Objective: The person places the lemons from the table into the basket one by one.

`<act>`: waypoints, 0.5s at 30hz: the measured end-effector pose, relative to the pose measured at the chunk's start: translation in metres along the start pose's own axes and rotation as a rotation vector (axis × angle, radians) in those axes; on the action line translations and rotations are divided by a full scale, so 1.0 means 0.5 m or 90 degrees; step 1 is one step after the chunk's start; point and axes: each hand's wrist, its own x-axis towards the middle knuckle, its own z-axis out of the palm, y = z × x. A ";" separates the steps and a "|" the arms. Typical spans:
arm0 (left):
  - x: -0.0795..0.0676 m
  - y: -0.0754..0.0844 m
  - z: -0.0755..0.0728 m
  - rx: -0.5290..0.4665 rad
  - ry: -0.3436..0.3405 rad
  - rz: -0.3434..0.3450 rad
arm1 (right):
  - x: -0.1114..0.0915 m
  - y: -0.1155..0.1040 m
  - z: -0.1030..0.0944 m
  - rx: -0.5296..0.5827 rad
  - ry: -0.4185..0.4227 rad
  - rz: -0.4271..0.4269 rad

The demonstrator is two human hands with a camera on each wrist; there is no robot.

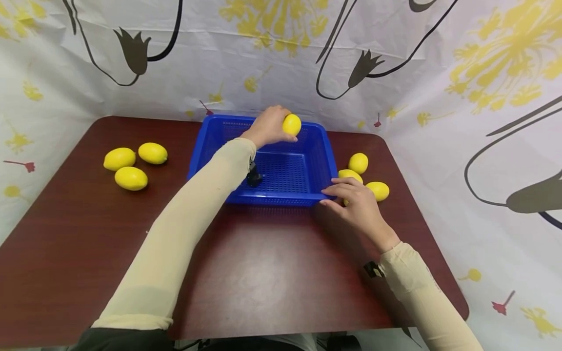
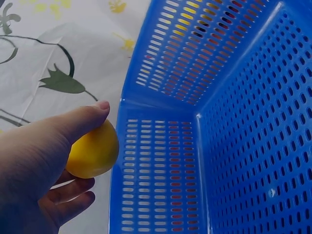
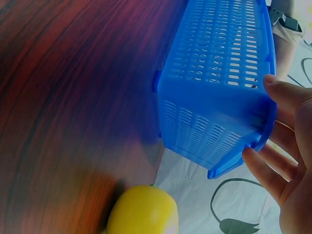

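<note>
My left hand [image 1: 270, 127] holds a lemon [image 1: 291, 125] between thumb and fingers, over the far part of a blue plastic basket [image 1: 327, 146]. From the left wrist, this lemon [image 2: 95, 152] shows beside the basket's rim, with the thumb across its top. At the basket's near right corner, my right hand [image 1: 357, 202] grips the rim. Its thumb lies on one side of the corner and its fingers curl over the edge in the right wrist view. The perforated basket floor [image 1: 285, 170] carries no lemons where it shows; my left forearm hides part of it.
Three lemons [image 1: 131, 178] lie grouped on the brown table [image 1: 246, 273] left of the basket. Several more, including one lemon [image 1: 358, 163], lie to its right, partly behind my right hand. A patterned white cloth [image 1: 281, 73] hangs behind the table and along its sides.
</note>
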 end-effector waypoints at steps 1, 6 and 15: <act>0.001 0.001 0.002 0.001 -0.002 0.002 | 0.000 0.000 0.000 0.001 0.000 -0.002; 0.005 0.003 0.009 0.007 -0.021 0.004 | 0.002 0.000 0.002 0.001 0.002 -0.010; 0.021 0.009 0.033 0.045 -0.027 0.051 | 0.000 0.002 0.002 -0.010 -0.013 0.004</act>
